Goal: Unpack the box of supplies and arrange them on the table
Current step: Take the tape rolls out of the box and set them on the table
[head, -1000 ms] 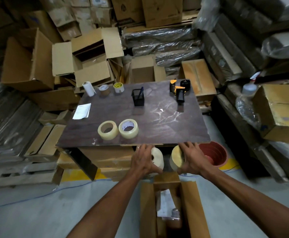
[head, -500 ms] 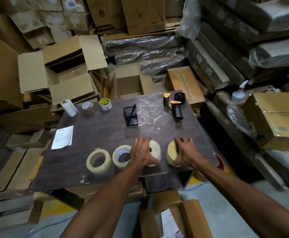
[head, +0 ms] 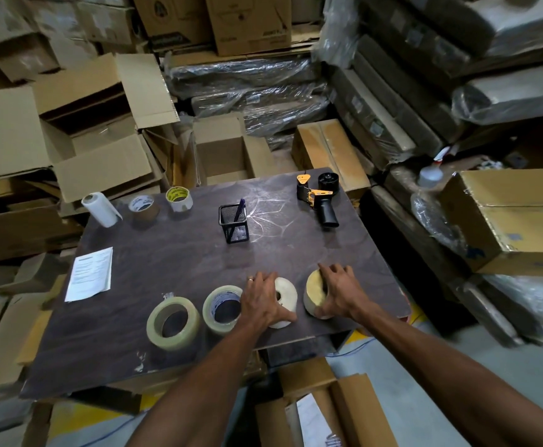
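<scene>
Nearest, an open cardboard box [head: 321, 411] sits on the floor just under the table's near edge, with white paper showing inside; on the dark table [head: 173, 269] four tape rolls form a front row. Two lie flat at left: a clear roll [head: 173, 323] and a roll with a blue-printed core [head: 222, 309]; two stand on edge: a white roll [head: 285, 301] clasped by the left hand [head: 263, 301], and a yellowish roll [head: 316, 296] clasped by the right hand [head: 339, 293]. Farther left lies one printed sheet [head: 90, 274]; mid-table, one black mesh cup [head: 233, 223] holds one pen [head: 238, 210]; at the far edge stand a white paper roll [head: 100, 209], two more tape rolls, brown [head: 144, 208] and yellow-cored [head: 179, 198], and one tape dispenser [head: 320, 196].
</scene>
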The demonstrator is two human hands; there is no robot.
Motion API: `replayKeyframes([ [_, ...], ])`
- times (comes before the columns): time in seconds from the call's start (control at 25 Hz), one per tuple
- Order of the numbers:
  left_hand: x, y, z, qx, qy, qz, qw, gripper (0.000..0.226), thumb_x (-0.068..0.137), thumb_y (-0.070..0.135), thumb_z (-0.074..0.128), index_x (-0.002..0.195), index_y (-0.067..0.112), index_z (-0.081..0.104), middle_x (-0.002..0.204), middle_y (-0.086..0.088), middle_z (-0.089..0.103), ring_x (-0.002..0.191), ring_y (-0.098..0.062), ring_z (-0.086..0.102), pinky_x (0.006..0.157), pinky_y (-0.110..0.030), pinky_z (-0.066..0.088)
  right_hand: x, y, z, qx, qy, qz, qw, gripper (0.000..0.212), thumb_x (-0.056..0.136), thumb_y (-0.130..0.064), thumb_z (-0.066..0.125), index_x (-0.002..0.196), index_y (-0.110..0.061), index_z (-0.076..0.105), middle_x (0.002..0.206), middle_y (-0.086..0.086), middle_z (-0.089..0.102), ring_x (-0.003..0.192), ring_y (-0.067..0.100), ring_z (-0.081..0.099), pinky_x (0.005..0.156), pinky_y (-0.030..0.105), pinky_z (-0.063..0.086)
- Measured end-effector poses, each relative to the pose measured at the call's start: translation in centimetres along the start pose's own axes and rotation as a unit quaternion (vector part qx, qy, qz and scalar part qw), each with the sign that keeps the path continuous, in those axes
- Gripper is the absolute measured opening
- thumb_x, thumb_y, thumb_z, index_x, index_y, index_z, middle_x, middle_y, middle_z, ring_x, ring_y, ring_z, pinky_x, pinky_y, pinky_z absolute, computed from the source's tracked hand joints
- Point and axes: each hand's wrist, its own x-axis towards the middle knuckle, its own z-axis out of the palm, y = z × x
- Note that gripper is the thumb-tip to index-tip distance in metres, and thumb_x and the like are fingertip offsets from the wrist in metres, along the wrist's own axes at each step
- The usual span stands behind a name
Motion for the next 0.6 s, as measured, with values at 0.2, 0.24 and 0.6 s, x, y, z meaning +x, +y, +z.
replayKeyframes([
  [0.2, 0.1, 0.1, 0.1, 0.013, -0.014, 0.014, 1.0, 0.101, 0.049, 0.06, 0.084, 0.134, 0.025, 0.042, 0.132, -0.004, 0.045, 0.123, -0.029, 0.041, 0.096, -0.041, 0.044, -0.3, -0.7, 0.8, 0.027, 0.005, 0.015, 1.0, 0.126, 0.055, -0.067, 0.07, 0.157, -0.02, 0.013, 0.144, 0.012, 0.04, 0.122, 0.037, 0.04, 0.102, 0.044, 0.042],
  [0.24, 0.0, 0.1, 0.2, 0.013, -0.013, 0.013, 1.0, 0.101, 0.05, 0.059, 0.084, 0.135, 0.024, 0.042, 0.133, -0.004, 0.045, 0.123, -0.029, 0.041, 0.097, -0.041, 0.044, -0.5, -0.7, 0.9, 0.027, 0.007, 0.014, 1.0, 0.123, 0.058, -0.064, 0.073, 0.157, -0.021, 0.013, 0.147, 0.011, 0.037, 0.124, 0.036, 0.038, 0.102, 0.044, 0.042],
  [0.6, -4.9, 1.7, 1.4, -0.007, 0.147, 0.062, 0.987, 0.088, 0.06, 0.045, 0.068, 0.141, 0.024, 0.043, 0.137, -0.004, 0.044, 0.125, -0.027, 0.042, 0.103, -0.041, 0.038, -3.8, 0.1, 0.9, 0.068, 0.082, -0.026, 0.994, 0.113, 0.063, -0.06, 0.076, 0.156, -0.027, 0.02, 0.157, 0.017, 0.024, 0.144, 0.036, 0.022, 0.114, 0.049, 0.026],
])
